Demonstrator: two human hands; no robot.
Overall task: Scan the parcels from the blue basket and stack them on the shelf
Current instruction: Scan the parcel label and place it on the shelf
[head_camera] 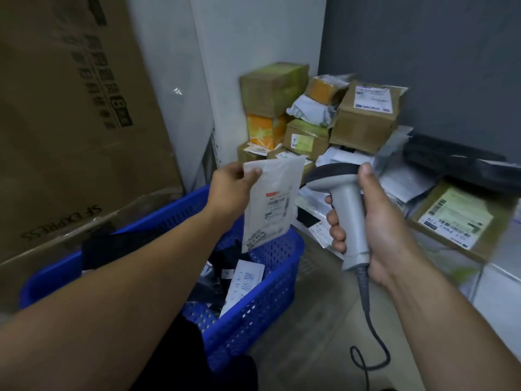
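My left hand pinches the top corner of a flat white parcel and holds it upright above the blue basket, label facing me. My right hand grips the handle of a grey barcode scanner, whose dark head points left toward the parcel. The scanner's cable hangs down to the floor. Inside the basket lie dark bags and a white parcel with blue print. The low shelf at right carries scanned parcels.
A heap of cardboard boxes and white mailers is piled in the corner behind the basket. A labelled box and black bags lie at right. A large SF Express carton leans at left. Grey floor shows between basket and shelf.
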